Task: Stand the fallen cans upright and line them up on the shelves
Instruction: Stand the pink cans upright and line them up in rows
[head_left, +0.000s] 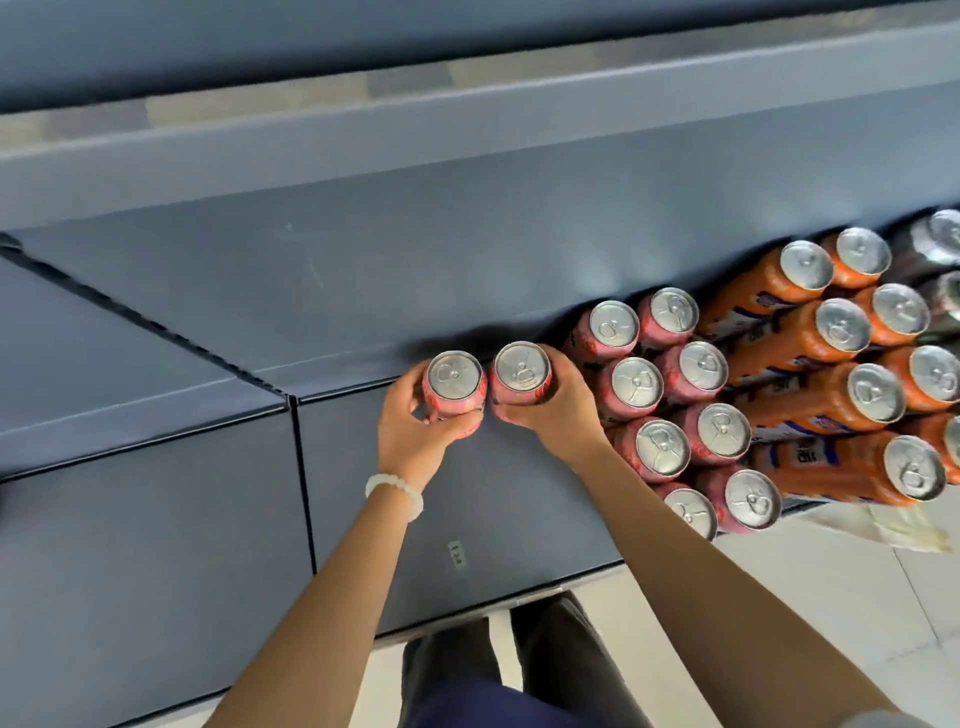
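Two pink cans stand upright side by side on the dark blue shelf (467, 499), each held by one hand. The left hand (415, 426) wraps the left pink can (454, 387) from its near side, thumb and fingers curled round the body below the silver lid. The right hand (556, 410) grips the right pink can (521, 374) the same way, fingers curving round its far side and the thumb on the near side. The two cans are just beside each other, almost touching, and so are the thumbs of the two hands beneath them.

Both forearms reach up and away from the person's body, converging toward the held pair; the left wrist carries a white bead bracelet (395, 493).

To the right of the held pair stands a block of pink cans (670, 384), upright, packed in two columns running from the back of the shelf toward its front edge. The right-hand can sits just beside the nearest of them. Farther right of the held pair comes a block of orange cans (841, 364), also upright and close-packed, and beyond those, at the frame's edge, a few darker cans (940, 239), blurred.

Left of the held pair a vertical seam (304, 483) divides the shelf from the next section. Nearer the viewer than the pair, a small label (456, 555) is stuck on the shelf; its writing is unreadable.
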